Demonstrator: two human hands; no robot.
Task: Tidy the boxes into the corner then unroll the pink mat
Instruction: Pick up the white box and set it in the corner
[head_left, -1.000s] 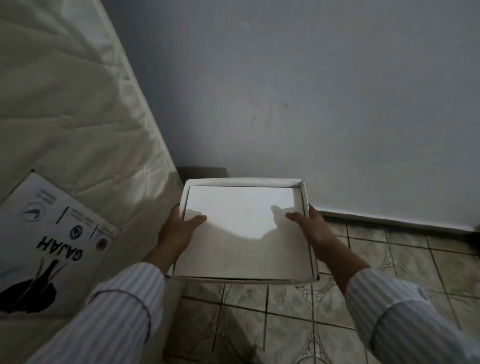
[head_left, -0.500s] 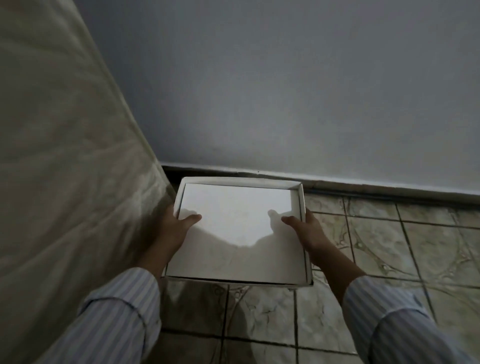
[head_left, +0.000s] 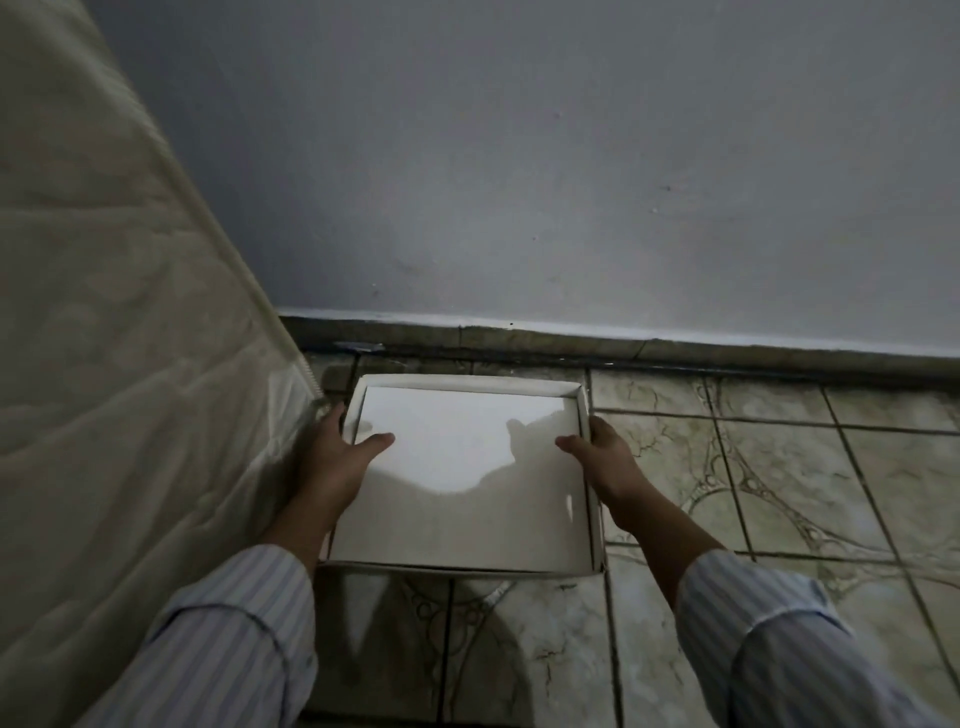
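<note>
A shallow white box (head_left: 467, 467) with a raised rim is held low over the tiled floor, close to the corner where the mattress meets the wall. My left hand (head_left: 337, 457) grips its left edge, thumb lying on the top face. My right hand (head_left: 602, 452) grips the right edge the same way. The box's far rim lies a little short of the skirting. Whether the box touches the floor I cannot tell. No pink mat shows in this view.
A cream quilted mattress (head_left: 119, 364) leans upright along the left. A grey wall (head_left: 571, 182) with a dark skirting (head_left: 623, 348) closes off the far side. Patterned floor tiles (head_left: 779, 493) stretch to the right and toward me.
The box has moved down and toward the corner, held by both hands throughout. The view has tilted downward; the mattress label has gone out of sight.
</note>
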